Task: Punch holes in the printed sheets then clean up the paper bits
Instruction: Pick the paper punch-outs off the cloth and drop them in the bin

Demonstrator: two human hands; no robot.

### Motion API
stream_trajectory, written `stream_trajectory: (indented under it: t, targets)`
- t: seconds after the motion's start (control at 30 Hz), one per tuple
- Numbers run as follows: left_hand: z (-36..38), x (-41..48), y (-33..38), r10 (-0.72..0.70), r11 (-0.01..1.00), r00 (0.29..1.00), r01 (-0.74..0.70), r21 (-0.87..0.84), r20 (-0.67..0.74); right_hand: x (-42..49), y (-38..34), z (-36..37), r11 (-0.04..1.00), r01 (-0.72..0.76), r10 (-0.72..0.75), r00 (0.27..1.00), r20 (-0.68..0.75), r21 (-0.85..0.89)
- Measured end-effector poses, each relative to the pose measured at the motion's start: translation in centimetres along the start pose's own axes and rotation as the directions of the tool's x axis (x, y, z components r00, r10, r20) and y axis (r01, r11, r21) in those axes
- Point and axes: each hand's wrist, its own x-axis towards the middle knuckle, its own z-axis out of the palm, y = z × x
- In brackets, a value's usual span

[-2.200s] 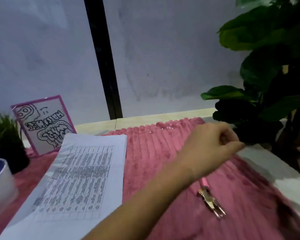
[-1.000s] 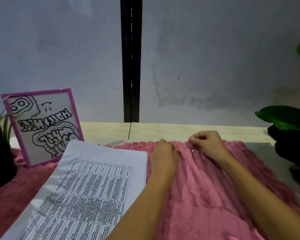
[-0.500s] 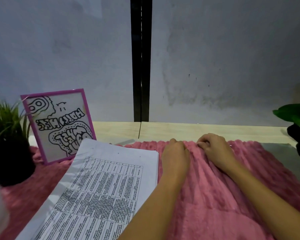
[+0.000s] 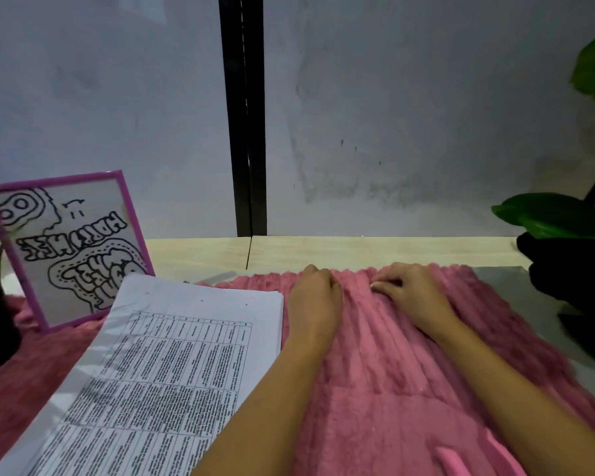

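Since two seconds ago the left grip [image 4: 315,297], a bare hand, has come back from the plant side and is now lying near the right grip [image 4: 409,293] at the far edge of the pink cloth [image 4: 385,372]. At the left a pink-framed sign [image 4: 66,249] is standing on the cloth. The printed sheets [image 4: 172,365] are lying in a stack on the cloth, their far corner covering the sign's bottom corner and their right edge just beside the left arm. The left grip is resting knuckles up, its fingers bending down over the cloth's edge, so I cannot tell if it is holding anything. The right grip is curling its fingers in, tips touching the cloth; I cannot tell if it is pinching a paper bit. Behind both hands the pale desk [image 4: 358,250] is showing. Green leaves [image 4: 557,218] are showing at the far right.
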Motion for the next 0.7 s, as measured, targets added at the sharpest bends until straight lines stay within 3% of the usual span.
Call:
stream_trajectory:
  t: [0.1,0.17,0.3,0.4,0.53,0.7]
  targets:
    - [-0.7,0.0,0.7,0.024,0.996,0.998,-0.028,-0.084,-0.053,0.1,-0.5,0.5,0.982,0.013,-0.004,0.999,0.046,-0.189]
    - [-1.3,0.4,1.8,0.043,0.986,0.995,-0.057,-0.155,-0.090,0.1,-0.6,0.6,0.977,0.013,-0.006,0.999,0.037,-0.214]
    - [-0.8,2.2,4.9,0.115,0.978,0.993,-0.112,-0.178,0.003,0.5,0.0,-1.3,0.974,-0.115,0.151,0.973,-0.177,0.195]
    - [1.3,3.2,6.0,0.152,0.987,0.981,-0.146,-0.059,0.120,0.6,1.0,-2.7,0.935,-0.176,0.233,0.960,-0.157,0.308]
    - [3.5,3.3,4.6,0.139,0.988,0.968,-0.149,0.032,0.209,0.3,2.0,-2.5,0.970,-0.207,0.212,0.977,-0.026,0.129]
    - [4.3,2.9,4.4,0.163,0.986,0.978,-0.166,0.009,0.129,0.3,2.4,-2.7,0.979,-0.192,0.191,0.981,0.020,0.066]
